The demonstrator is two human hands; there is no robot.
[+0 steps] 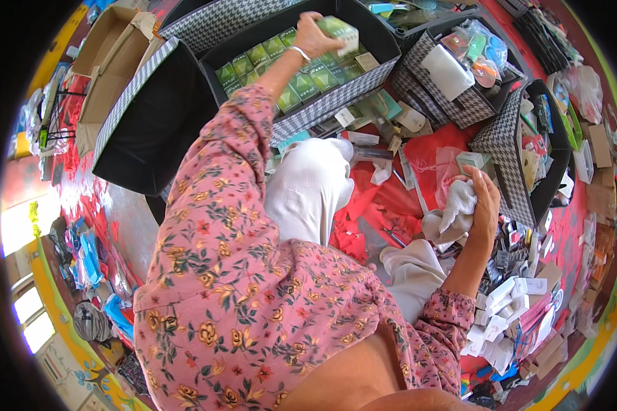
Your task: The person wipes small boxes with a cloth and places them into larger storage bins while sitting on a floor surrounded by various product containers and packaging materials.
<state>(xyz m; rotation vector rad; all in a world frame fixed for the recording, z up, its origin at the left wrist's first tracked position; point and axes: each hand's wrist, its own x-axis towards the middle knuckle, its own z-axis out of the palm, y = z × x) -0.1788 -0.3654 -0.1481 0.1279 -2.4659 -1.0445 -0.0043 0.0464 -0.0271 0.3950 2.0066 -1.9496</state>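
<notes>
Clearly, the green carton (341, 34) you have up at the big bin is a small box, green with a pale end; its faces blur too much to make out detail. Your left hand (312, 39) pinches it from its left side, above the packed rows. Your right hand (485, 202), off to the right, is curled around a greyish-white cloth (459, 205), with a pale green box (473, 160) at the fingertips; whether they grip it or only touch it, you cannot tell from here.

Count: one carton in the left hand, one cloth and one pale box at the right. Houndstooth bins with black lining: three plain to see, namely the big bin (343, 96) at top centre, a middle bin (469, 106) and a right-hand bin (504, 164). One cardboard box (113, 82), upper left. Packed cartons (304, 85) in the big bin: more than a dozen, exact number lost behind your left forearm.

Hard to make out: the right palm, turned from view; the contents deep in the right-hand bin; the white boxes (504, 312) heaped lower right, overlapping too much to number.
</notes>
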